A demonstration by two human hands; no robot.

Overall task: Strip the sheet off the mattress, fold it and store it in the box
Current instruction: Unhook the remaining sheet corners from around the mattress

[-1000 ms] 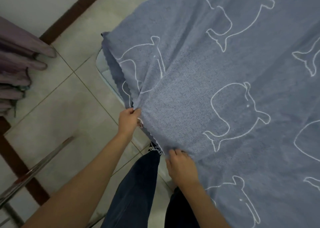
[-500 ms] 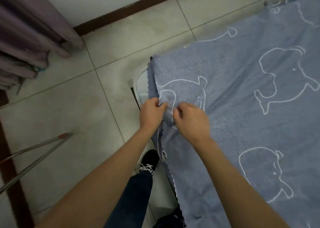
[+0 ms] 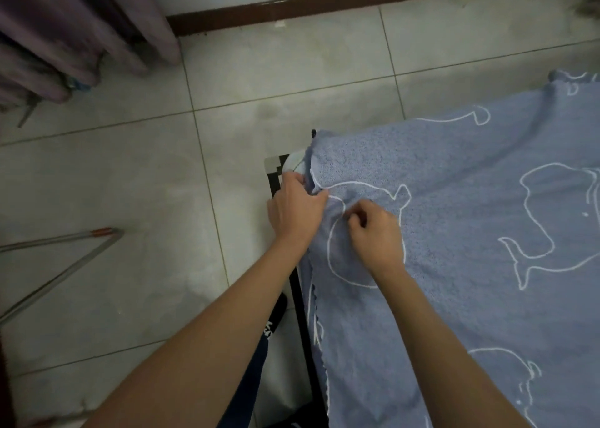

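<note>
A blue sheet (image 3: 470, 232) with white whale outlines covers the mattress, which fills the right half of the view. A pale strip of the mattress corner (image 3: 293, 164) shows at the sheet's near-left corner. My left hand (image 3: 297, 213) pinches the sheet's edge right at that corner. A hand's width to the right, my right hand (image 3: 375, 232) is closed on a fold of the sheet on top of the mattress. No box is in view.
A dark bed frame (image 3: 300, 314) runs along the mattress's left side. Pale tiled floor (image 3: 130, 200) lies to the left. Purple curtains (image 3: 74, 28) hang at the top left. Metal rods (image 3: 58, 265) lie on the floor at the left. My shoe (image 3: 276, 317) stands beside the frame.
My hands have moved along the sheet's edge to the corner and come close together. The view has swung left, so more floor and wall show.
</note>
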